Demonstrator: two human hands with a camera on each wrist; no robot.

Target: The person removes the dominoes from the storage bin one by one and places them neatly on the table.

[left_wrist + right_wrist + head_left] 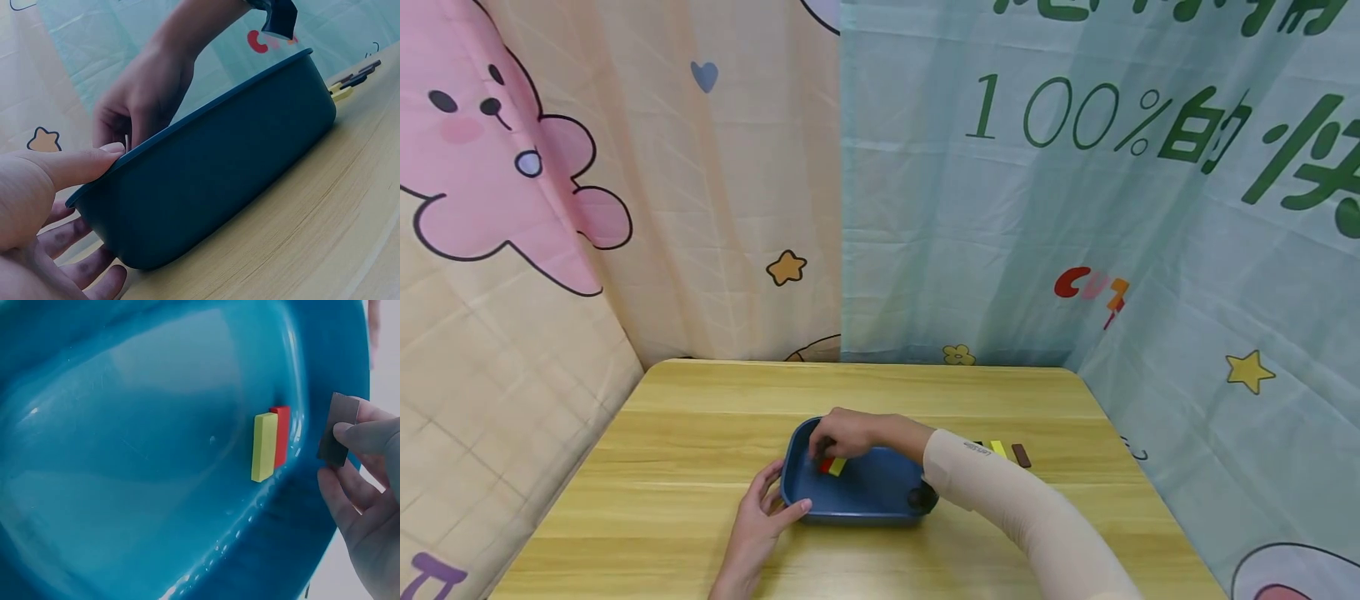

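A blue plastic basin (880, 487) sits on the wooden table. My left hand (758, 518) grips its left end, thumb over the rim and fingers against the outer wall; the left wrist view shows the same hold. My right hand (847, 432) reaches in over that end. In the right wrist view its thumb and fingers pinch a dark grey-brown rectangular block (337, 431) above the basin's end wall. A yellow block (264, 449) and a red block (282, 436) lie side by side on the basin floor, close to that wall.
Beyond my right forearm, a yellow block (997, 448) and a brown block (1021, 455) lie on the table (715, 417), with a black one partly hidden. A dark device (280, 19) hangs below the right wrist. Printed curtains (925, 250) stand behind the table.
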